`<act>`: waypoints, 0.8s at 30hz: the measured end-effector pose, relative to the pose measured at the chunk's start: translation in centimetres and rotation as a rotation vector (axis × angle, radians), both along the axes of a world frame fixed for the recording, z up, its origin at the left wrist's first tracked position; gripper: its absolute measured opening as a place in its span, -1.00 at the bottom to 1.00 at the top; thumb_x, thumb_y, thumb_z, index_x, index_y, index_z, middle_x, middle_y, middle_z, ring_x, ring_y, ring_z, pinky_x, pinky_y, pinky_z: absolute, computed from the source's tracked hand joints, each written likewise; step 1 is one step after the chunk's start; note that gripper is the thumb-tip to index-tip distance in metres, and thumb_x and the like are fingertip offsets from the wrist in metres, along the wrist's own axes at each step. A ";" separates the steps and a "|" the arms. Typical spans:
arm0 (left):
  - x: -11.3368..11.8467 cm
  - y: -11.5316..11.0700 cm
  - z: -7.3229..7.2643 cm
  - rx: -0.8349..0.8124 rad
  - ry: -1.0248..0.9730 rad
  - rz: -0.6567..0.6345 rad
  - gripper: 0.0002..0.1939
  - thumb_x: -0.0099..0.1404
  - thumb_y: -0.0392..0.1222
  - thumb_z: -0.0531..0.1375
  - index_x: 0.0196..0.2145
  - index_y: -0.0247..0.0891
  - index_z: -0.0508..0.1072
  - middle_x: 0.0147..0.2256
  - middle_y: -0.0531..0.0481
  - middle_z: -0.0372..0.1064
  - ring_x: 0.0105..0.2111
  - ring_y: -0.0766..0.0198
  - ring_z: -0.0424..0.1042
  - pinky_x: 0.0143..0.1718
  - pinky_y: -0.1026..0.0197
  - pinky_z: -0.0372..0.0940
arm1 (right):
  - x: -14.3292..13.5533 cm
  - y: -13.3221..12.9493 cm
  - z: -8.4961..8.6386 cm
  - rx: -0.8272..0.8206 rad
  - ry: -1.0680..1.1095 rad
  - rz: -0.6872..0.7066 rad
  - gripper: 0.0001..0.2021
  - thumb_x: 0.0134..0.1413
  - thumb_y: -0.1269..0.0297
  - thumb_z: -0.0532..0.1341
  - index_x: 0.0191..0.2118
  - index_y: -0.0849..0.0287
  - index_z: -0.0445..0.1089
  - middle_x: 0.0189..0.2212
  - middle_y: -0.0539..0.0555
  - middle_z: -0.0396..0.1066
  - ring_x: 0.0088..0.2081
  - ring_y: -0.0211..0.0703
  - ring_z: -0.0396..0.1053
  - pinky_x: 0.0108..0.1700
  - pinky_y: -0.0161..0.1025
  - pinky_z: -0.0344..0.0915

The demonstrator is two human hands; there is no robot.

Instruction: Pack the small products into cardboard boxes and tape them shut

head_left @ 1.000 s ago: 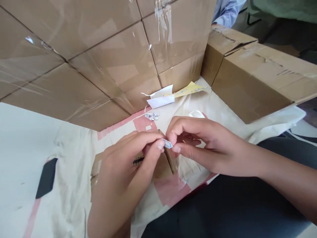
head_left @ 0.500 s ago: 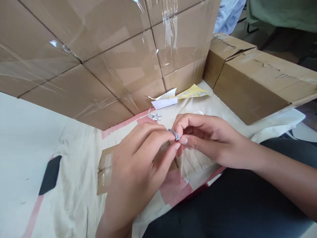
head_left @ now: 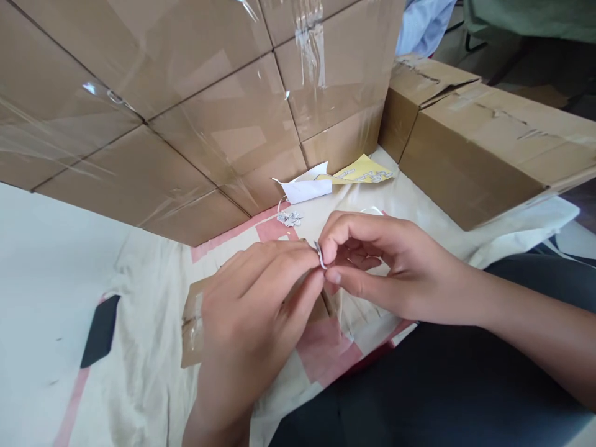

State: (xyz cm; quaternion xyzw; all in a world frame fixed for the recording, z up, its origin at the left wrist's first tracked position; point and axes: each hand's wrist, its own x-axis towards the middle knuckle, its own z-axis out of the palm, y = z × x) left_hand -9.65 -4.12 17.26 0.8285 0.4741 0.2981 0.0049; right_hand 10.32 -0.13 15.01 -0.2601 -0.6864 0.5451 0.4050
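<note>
Between my two hands is a small curved strip (head_left: pixel 320 255), pale with a dark edge, perhaps paper. My left hand (head_left: pixel 265 298) pinches it from the left with thumb and fingertips. From the right, my right hand (head_left: pixel 386 267) pinches the same strip, its thumb below and forefinger above. Beyond the hands lies a little heap of printed paper cutouts (head_left: pixel 289 218) on the cloth. Behind that heap are a folded white paper (head_left: pixel 307 190) and a yellow sheet with printed shapes (head_left: pixel 365 171). Under my left hand a flat piece of cardboard (head_left: pixel 192 335) is partly hidden.
A wall of stacked, taped cardboard boxes (head_left: pixel 223 136) rises just behind the papers. More cardboard boxes (head_left: pixel 470 158) stand at the right. A dark phone-like slab (head_left: pixel 101 331) lies at the left on a light surface. Cream and pink cloth (head_left: pixel 326 351) spreads beneath my hands.
The strip has turned more upright between my fingertips. My left fingers have straightened and drawn closer together, and my right hand has shifted slightly left. The camera view has moved a little.
</note>
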 end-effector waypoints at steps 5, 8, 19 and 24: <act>0.1 -0.2 0.2 0.028 0.023 0.015 -0.85 0.35 -0.32 0.24 -0.21 -0.03 0.46 -0.31 0.13 0.54 -0.31 0.25 0.53 -0.22 0.17 0.42 | 0.1 0.0 0.2 0.037 -0.028 -0.002 -0.95 0.27 0.41 0.23 -0.26 0.17 0.37 -0.30 0.03 0.41 -0.33 -0.26 0.38 -0.30 -0.30 0.36; 0.1 -0.2 0.4 0.004 0.011 0.007 -0.84 0.34 -0.32 0.24 -0.21 -0.04 0.46 -0.29 0.13 0.54 -0.29 0.25 0.53 -0.21 0.18 0.42 | 0.1 -0.1 0.3 0.033 -0.031 0.011 -0.95 0.28 0.41 0.22 -0.26 0.17 0.38 -0.32 0.03 0.41 -0.34 -0.25 0.38 -0.32 -0.30 0.35; 0.1 -0.1 1.0 -0.045 -0.002 -0.002 -0.89 0.34 -0.28 0.22 -0.26 -0.06 0.46 -0.36 0.12 0.53 -0.33 0.23 0.52 -0.28 0.16 0.42 | 0.4 -0.1 0.1 -0.023 0.009 0.070 -0.92 0.34 0.38 0.19 -0.24 0.17 0.38 -0.30 0.04 0.43 -0.30 -0.24 0.39 -0.29 -0.30 0.35; 0.0 -0.2 0.7 -0.009 -0.027 0.029 -0.87 0.35 -0.26 0.27 -0.20 -0.01 0.49 -0.32 0.15 0.53 -0.27 0.26 0.55 -0.21 0.19 0.43 | 0.4 0.1 0.0 -0.112 0.076 0.139 -0.89 0.40 0.35 0.15 -0.22 0.18 0.38 -0.34 0.02 0.42 -0.30 -0.24 0.39 -0.23 -0.26 0.33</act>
